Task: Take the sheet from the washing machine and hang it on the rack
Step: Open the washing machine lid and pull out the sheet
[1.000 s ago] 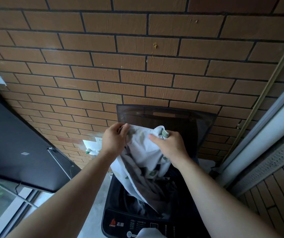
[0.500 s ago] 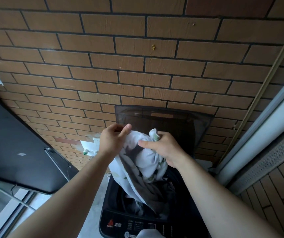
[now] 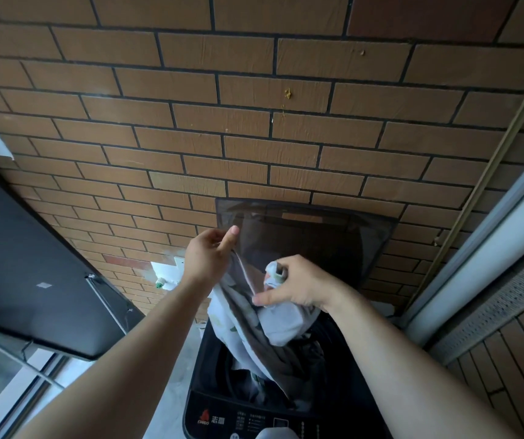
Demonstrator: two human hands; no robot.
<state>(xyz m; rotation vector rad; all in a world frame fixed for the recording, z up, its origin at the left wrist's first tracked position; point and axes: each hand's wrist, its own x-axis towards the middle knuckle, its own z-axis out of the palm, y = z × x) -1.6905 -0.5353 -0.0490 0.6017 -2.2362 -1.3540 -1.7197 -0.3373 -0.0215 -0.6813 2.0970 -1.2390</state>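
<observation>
The sheet [image 3: 248, 331] hangs half out of the washing machine [image 3: 219, 403], its lower part lost in the dark drum. The left hand [image 3: 210, 258] pinches a raised edge with curled fingers, and the right hand [image 3: 298, 286] grips a bunched fold. The frame cuts off the machine's front. Red lettering on it reads "CHIGO"; the smaller print is too small to read.

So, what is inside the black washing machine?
The lower part of the white patterned sheet hangs into the black washing machine, with dark items beside it. The drum's bottom is covered.
</observation>
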